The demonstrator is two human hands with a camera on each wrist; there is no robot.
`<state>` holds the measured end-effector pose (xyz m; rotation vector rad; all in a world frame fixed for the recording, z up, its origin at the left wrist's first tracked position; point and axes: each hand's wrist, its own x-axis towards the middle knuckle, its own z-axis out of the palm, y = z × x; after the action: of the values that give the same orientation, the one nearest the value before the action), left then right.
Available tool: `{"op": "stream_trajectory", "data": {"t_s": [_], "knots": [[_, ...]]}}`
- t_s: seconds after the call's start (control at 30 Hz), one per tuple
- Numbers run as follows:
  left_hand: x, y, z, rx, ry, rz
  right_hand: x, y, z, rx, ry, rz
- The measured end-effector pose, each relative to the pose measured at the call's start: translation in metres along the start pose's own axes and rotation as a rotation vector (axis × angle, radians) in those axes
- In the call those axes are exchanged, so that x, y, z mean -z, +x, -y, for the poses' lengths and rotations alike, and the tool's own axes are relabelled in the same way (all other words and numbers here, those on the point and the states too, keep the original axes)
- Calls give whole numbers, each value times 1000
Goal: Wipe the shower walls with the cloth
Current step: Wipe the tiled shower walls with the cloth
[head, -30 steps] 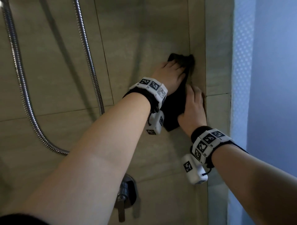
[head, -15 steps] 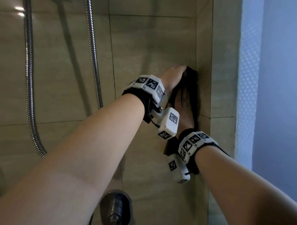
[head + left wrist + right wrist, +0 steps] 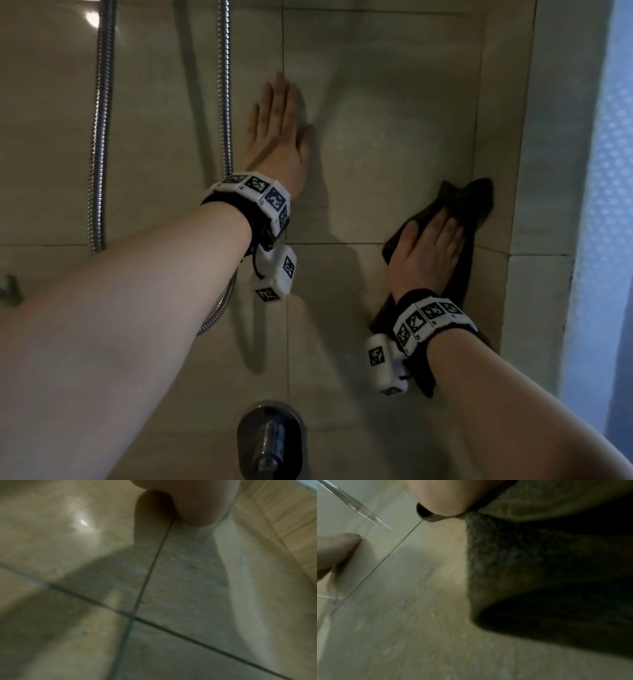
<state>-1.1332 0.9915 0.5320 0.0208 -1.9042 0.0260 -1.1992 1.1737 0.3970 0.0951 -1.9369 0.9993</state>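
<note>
Head view looks at a shower wall (image 3: pixel 376 120) of large beige tiles with thin dark grout lines, meeting a side wall (image 3: pixel 496 171) at a corner on the right. The right hand (image 3: pixel 424 250) presses a dark cloth (image 3: pixel 476 202) flat against the tiles near that corner, fingers extended over it, not curled round it. The left hand (image 3: pixel 277 137) lies open and flat on bare tile, well apart from the cloth. A metal shower hose (image 3: pixel 99 137) hangs at left; a dark valve handle (image 3: pixel 270 442) sits below; a pale dotted curtain (image 3: pixel 603 205) edges the right.

bare forearms; white marker-tagged wristbands (image 3: pixel 255 192) over black straps.
</note>
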Motion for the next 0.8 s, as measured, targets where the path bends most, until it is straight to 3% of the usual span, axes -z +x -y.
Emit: {"op": "stream_trajectory", "data": {"t_s": [0.23,0.37,0.6,0.8], "knots": [[-10,-2,7,-84,66,-112,12,48,30,70,16,-63],[-5,0,8,-86,47,-105,18,82,52,112,-14,-97],[-5,20,17,-76,39,-210,28,119,78,308,-120,-84],[-8,24,17,-89,64,-209,32,137,98,429,-170,-58]]}}
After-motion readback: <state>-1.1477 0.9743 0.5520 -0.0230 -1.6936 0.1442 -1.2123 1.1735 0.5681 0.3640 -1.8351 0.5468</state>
